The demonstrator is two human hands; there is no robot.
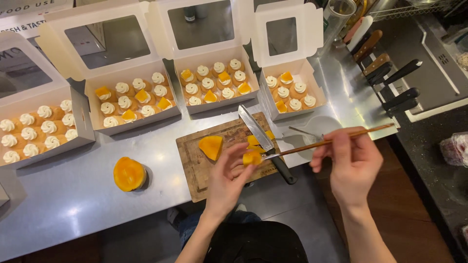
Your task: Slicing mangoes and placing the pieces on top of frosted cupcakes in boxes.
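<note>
The steel surface (73, 195) carries four open white window-lid boxes of small cream-topped pastries in a row along its far side: a far-left box (34, 129) with none topped, a second box (131, 100) and a third box (214, 83) with orange fruit on several, and a smaller right-hand box (292, 90) with two pieces placed. Nearer the person lies a wooden cutting board (195, 165), with a long knife (261, 136) resting slantwise across it, beside a larger mango chunk (211, 146) and a few small cut pieces (254, 141). A cut mango half (129, 174) sits alone on the surface, well left of the board. The right hand (353, 163) is closed around a pair of chopsticks (331, 141), whose tips meet a small mango cube (252, 158). The left hand (229, 173) has its fingers curled against that cube from below, steadying it just above the board's near edge. The step in hand looks like seating the cube in the chopsticks; next it seems to call for a firm pinch, the left hand letting go, and a level carry to an untopped pastry.
</note>
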